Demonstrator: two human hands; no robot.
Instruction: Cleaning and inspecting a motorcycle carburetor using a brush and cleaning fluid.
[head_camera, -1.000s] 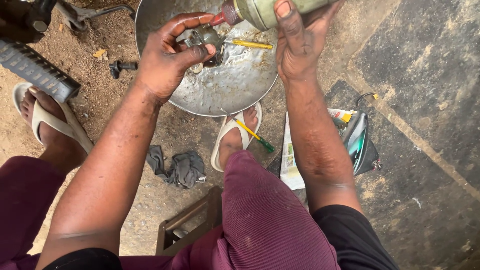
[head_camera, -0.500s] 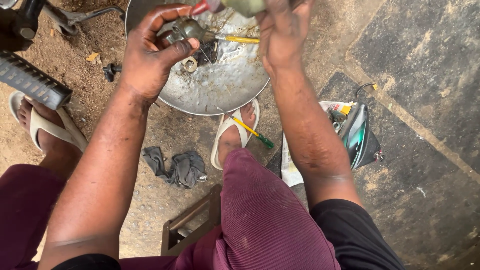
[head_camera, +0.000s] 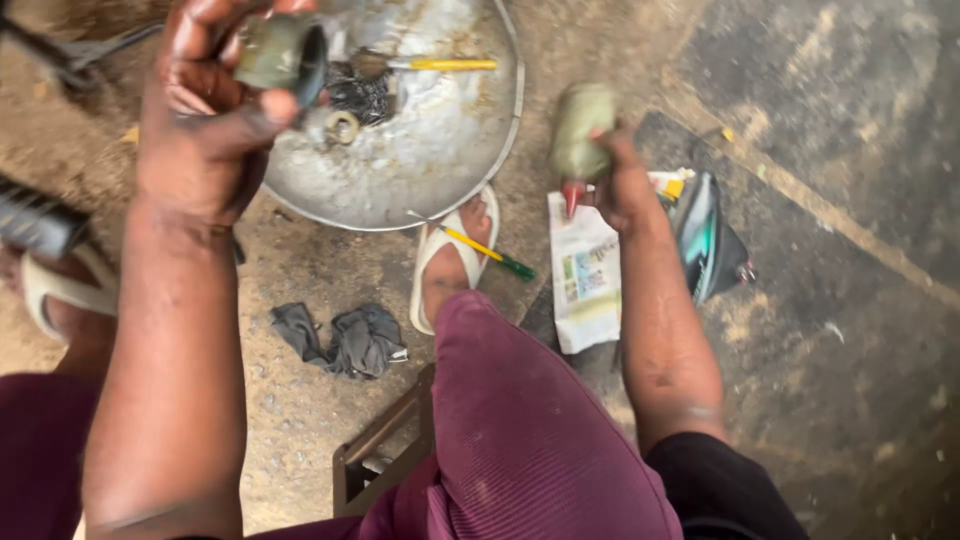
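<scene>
Two hands busy: left hand (head_camera: 205, 120) upper left, fingers pinching greasy metal part (head_camera: 280, 50), prob. heavy, slippery; right hand (head_camera: 625, 185) wrapped round squeeze bottle (head_camera: 582, 130), soft-walled, light.

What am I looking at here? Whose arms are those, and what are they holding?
You see through a camera worn on a person's head, looking down at their own arms and knees. The left hand grips a small greasy metal part. The right hand holds a greenish bottle with its red tip pointing down. On the dirt ground sits a round metal pan holding a yellow-handled tool and a small ring. Nearby lie a dark rag, a paper, and a screwdriver across a sandalled foot.
</scene>
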